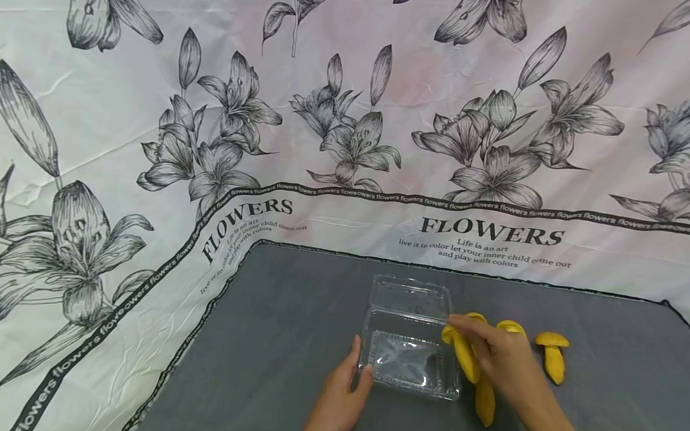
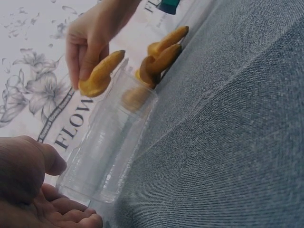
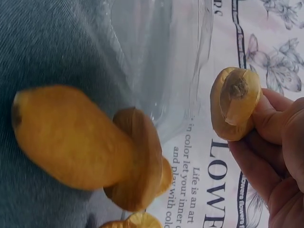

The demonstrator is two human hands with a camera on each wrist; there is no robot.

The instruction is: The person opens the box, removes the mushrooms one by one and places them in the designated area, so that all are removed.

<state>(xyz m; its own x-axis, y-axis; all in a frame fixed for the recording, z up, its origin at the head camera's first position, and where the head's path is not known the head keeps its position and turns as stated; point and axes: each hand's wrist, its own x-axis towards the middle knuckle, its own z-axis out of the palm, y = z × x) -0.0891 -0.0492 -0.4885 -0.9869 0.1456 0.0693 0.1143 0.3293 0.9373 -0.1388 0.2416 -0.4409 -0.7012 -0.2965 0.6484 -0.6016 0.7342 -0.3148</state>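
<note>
A clear plastic clamshell container (image 1: pixel 410 390) lies with its lid (image 1: pixel 410 295) folded back. At its left edge my left hand (image 1: pixel 339 393) holds the rim, thumb on the near side and fingers along the outside. Over the container's right edge, my right hand (image 1: pixel 502 360) pinches a yellow mushroom (image 3: pixel 232 104) by its cap, stem pointing down toward me in the head view. Beneath that hand lies another yellow mushroom (image 3: pixel 71 137), partly hidden in the head view. I see no mushroom inside the container.
Farther right, a yellow mushroom (image 1: pixel 553 359) lies on the grey cloth (image 1: pixel 272 340). Another mushroom's cap (image 1: pixel 511 326) shows behind my right hand. A flower-printed white sheet (image 1: pixel 344 228) rises behind the cloth. A dark green object (image 2: pixel 168 5) shows at the top of the left wrist view.
</note>
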